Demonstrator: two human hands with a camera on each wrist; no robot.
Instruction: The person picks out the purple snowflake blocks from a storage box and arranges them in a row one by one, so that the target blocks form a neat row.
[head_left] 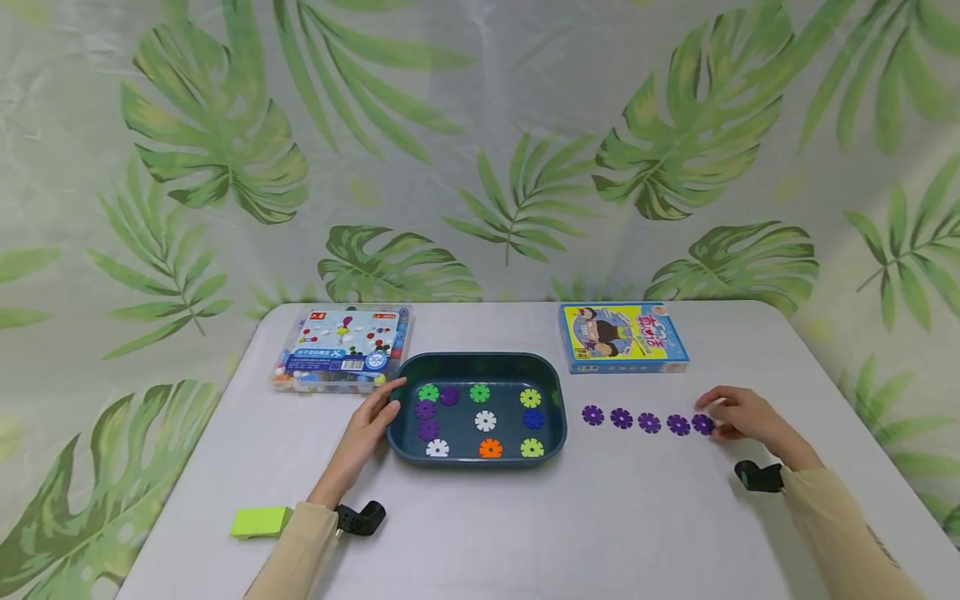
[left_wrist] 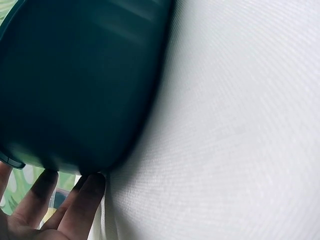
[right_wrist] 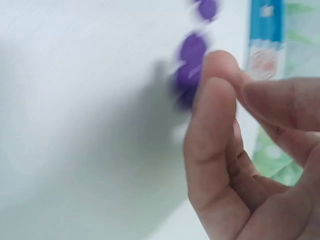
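My left hand [head_left: 367, 421] rests at the left end of a dark teal tray [head_left: 480, 460]. In the left wrist view, its fairly straight fingers [left_wrist: 82, 210] touch the tray's outer wall. Flat notched plastic snowflake discs lie inside, among them a white disc [head_left: 485, 421], an orange disc [head_left: 491, 448] and a blue disc [head_left: 533, 419]. Right of the tray, several purple discs form a row, from the leftmost purple disc [head_left: 592, 415] rightward. At the row's right end my right hand [head_left: 746, 417] pinches a purple snowflake disc [head_left: 702, 424] between thumb and fingers; the right wrist view is blurred there.
A clear case with a molecule-model label [head_left: 345, 342] lies behind the tray at left. A blue and yellow picture box [head_left: 622, 337] lies behind the purple row. A lime-green block [head_left: 260, 522] is near the left forearm. Leaf-patterned cloth [head_left: 517, 183] hangs behind the white table.
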